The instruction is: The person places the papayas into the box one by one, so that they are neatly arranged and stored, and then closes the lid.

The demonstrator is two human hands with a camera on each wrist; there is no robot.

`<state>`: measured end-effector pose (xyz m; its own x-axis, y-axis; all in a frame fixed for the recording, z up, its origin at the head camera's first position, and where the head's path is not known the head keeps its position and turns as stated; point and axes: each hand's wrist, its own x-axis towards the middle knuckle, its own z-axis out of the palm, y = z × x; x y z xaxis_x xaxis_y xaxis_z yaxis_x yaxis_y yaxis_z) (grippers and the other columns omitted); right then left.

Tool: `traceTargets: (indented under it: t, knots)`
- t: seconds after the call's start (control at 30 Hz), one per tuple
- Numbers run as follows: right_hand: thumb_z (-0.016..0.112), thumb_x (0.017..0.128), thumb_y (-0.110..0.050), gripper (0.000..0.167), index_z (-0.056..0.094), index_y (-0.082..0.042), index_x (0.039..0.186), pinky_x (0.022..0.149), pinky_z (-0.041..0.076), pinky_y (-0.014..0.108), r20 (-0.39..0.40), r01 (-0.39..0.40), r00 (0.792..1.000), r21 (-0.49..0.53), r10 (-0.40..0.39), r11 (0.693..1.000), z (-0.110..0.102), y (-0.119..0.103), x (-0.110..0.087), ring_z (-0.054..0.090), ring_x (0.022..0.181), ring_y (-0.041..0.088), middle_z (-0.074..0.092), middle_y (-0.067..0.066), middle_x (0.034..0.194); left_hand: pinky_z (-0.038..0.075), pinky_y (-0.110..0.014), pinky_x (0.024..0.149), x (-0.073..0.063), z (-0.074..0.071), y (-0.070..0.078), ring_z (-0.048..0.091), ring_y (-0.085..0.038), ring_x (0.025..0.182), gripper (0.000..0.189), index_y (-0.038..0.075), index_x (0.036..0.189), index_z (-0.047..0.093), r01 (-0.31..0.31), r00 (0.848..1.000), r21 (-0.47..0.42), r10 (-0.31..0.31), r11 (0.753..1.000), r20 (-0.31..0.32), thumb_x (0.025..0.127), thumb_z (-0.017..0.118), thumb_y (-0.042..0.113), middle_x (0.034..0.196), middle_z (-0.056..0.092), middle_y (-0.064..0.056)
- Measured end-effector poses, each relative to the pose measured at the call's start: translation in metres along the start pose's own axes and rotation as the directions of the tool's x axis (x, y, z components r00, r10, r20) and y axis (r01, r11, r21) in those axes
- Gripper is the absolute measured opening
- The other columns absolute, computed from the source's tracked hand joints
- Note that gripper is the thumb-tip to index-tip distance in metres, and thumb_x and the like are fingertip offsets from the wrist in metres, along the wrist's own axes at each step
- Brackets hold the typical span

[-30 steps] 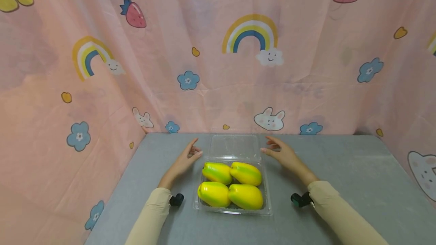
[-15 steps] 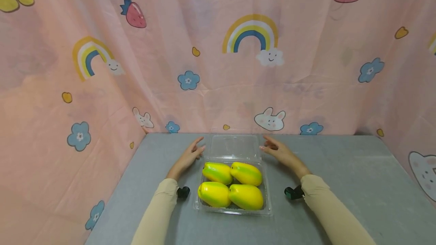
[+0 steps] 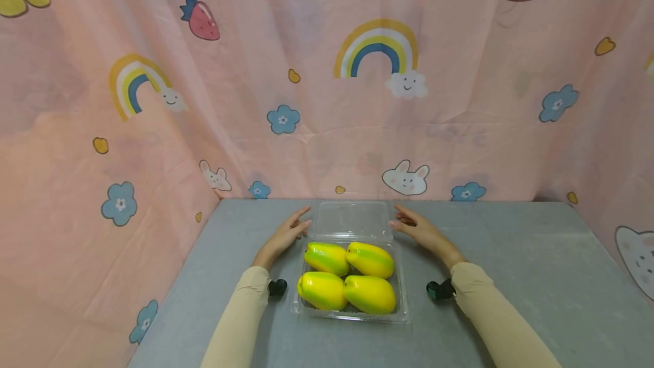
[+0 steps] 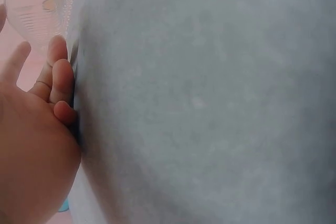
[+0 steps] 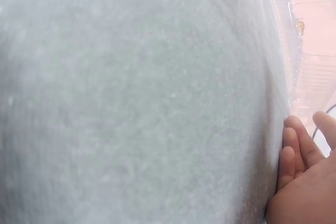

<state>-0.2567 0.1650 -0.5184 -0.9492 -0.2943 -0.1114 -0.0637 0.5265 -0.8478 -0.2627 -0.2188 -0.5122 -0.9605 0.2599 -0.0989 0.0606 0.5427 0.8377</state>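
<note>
A clear plastic clamshell box (image 3: 352, 317) stands on the grey table with its lid (image 3: 352, 221) folded back, away from the person. Several yellow-green fruits, papaya-like (image 3: 370, 295), lie in its base in two rows. My left hand (image 3: 283, 237) is at the lid's left side, fingertips close to the edge and fingers loosely extended. On the opposite side my right hand (image 3: 423, 234) points its thumb and index finger toward the lid's right edge. Both wrist views show relaxed fingers low beside the table, with ribbed clear plastic (image 4: 37, 17) beyond the left hand's fingertips.
The grey table (image 3: 511, 266) extends to both sides of the box. Behind it and at both sides hangs a pink curtain (image 3: 332, 146) printed with rainbows, flowers and rabbits. Each wrist carries a small black camera (image 3: 440, 289).
My left hand has moved right, closer to the lid. The right hand has shifted slightly left toward it. Box, lid and fruits have stayed in place.
</note>
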Motion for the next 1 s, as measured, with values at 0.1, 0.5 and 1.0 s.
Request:
traceTargets:
  t: [0.1, 0.5, 1.0]
  knots:
    - [0.057, 0.098, -0.045, 0.076, 0.022, -0.014, 0.158, 0.116, 0.03, 0.064, -0.003, -0.003, 1.0, -0.009, 0.003, 1.0, 0.0006, 0.0003, 0.0007, 0.036, 0.142, 0.043, 0.037, 0.023, 0.156, 0.044, -0.028, 0.077, 0.0008, 0.0005, -0.0008, 0.052, -0.016, 0.079, 0.058, 0.024, 0.155, 0.033, -0.003, 1.0, 0.006, 0.003, 1.0, 0.0, 0.102, 0.051, 0.04, 0.094, 0.063, -0.01]
    - [0.056, 0.098, -0.045, 0.076, 0.021, -0.015, 0.159, 0.117, 0.03, 0.064, -0.009, 0.001, 1.0, 0.0, -0.001, 1.0, 0.0007, -0.0001, -0.0004, 0.035, 0.142, 0.043, 0.036, 0.024, 0.157, 0.044, -0.029, 0.079, -0.0008, 0.0001, 0.0003, 0.051, -0.017, 0.081, 0.06, 0.026, 0.156, 0.031, -0.005, 1.0, 0.011, 0.004, 1.0, 0.017, 0.102, 0.05, 0.043, 0.097, 0.063, -0.009]
    - [0.059, 0.096, -0.049, 0.082, 0.017, -0.018, 0.16, 0.114, 0.035, 0.063, -0.021, 0.025, 0.999, 0.024, -0.025, 0.999, -0.0004, -0.0029, 0.0005, 0.039, 0.139, 0.043, 0.037, 0.024, 0.155, 0.047, -0.03, 0.079, 0.0002, 0.0004, -0.0023, 0.053, -0.02, 0.081, 0.06, 0.023, 0.156, 0.031, -0.046, 0.999, -0.038, 0.046, 0.998, -0.003, 0.102, 0.052, 0.038, 0.096, 0.063, -0.017]
